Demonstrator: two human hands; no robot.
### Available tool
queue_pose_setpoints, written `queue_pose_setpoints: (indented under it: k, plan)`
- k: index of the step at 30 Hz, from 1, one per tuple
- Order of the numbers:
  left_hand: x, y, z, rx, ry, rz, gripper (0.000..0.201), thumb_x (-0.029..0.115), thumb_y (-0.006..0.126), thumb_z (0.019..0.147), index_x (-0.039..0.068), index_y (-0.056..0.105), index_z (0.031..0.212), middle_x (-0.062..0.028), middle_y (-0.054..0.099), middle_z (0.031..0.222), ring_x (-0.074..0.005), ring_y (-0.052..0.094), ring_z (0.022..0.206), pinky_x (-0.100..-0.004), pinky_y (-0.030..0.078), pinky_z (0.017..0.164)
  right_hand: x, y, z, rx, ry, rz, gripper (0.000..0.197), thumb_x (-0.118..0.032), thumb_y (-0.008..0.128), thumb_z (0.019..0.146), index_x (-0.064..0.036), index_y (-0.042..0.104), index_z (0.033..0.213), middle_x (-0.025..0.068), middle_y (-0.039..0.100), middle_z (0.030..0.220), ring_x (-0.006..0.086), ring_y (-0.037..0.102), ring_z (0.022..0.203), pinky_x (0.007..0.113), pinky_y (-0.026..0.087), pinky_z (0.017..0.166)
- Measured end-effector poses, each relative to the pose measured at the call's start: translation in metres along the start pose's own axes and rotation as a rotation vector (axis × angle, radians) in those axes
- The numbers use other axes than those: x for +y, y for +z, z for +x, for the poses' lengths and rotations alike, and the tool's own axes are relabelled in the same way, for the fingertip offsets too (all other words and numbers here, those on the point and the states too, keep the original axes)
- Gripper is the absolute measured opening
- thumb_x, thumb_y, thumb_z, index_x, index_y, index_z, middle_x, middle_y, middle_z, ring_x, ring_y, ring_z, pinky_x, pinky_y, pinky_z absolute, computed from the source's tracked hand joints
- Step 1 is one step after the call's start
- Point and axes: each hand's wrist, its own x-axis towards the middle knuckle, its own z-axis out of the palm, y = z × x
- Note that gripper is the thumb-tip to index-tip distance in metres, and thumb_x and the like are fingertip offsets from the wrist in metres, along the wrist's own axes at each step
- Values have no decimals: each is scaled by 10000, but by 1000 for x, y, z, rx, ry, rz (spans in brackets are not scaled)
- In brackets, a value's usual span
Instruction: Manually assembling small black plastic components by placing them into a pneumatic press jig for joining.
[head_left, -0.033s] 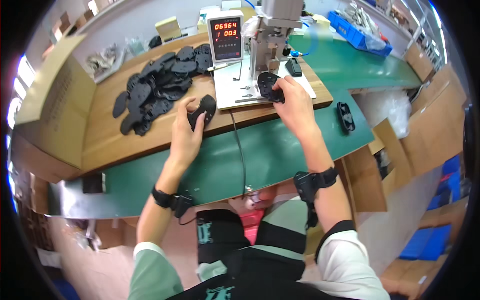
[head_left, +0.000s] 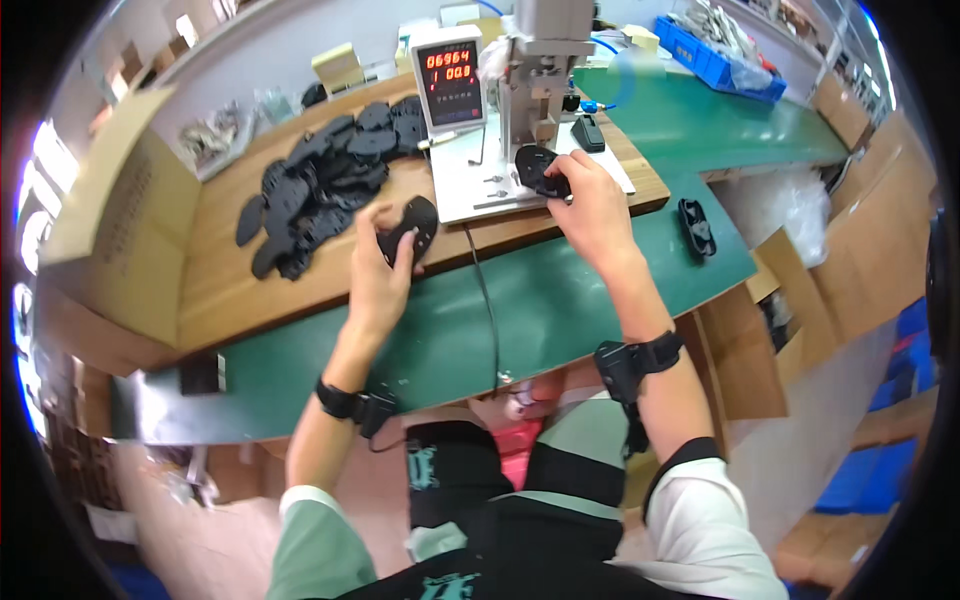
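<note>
A flat black rounded plastic part is gripped in my left hand, over the front edge of the wooden board. My right hand is closed on a similar black plastic part, holding it under the head of a metal press. That part lies above the press's white base plate; my fingers cover its right end. To the left, a heap of the same black parts is spread over the wooden board.
A box with a red lit display stands left of the press. An open cardboard box is at the left. A black oblong item lies on the green table; a blue bin stands behind. A cable runs down the front.
The whole view has shifted slightly. Both hands keep their black parts, the right one staying under the press and the left one beside the base plate.
</note>
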Motion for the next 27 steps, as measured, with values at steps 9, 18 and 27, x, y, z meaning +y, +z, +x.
queue_pose_setpoints:
  k: [9, 18, 27]
  plan:
    - [20, 19, 5, 15, 212, 172, 466, -43, 729, 927, 32, 531, 1342, -116, 657, 1103, -158, 681, 914, -287, 543, 785, -15, -71, -97, 275, 110, 522, 321, 104, 719, 752, -45, 647, 1027, 129, 674, 1016, 333, 680, 895, 398, 554, 762]
    - [63, 86, 30, -130, 792, 606, 643, -71, 653, 853, 131, 621, 1462, -187, 692, 1276, -360, 692, 1168, -439, 611, 910, 18, -82, -304, 324, 806, 607, 203, 84, 612, 930, -44, 610, 1089, -1, 593, 963, 77, 558, 833, 224, 461, 731]
    - [47, 116, 55, -210, 841, 761, 605, -91, 615, 827, 95, 632, 1402, -204, 667, 1381, -388, 616, 1340, -507, 499, 1137, 92, -34, -435, 277, 1083, 488, 134, 57, 619, 939, -7, 609, 1056, 39, 592, 951, 124, 587, 877, 273, 500, 794]
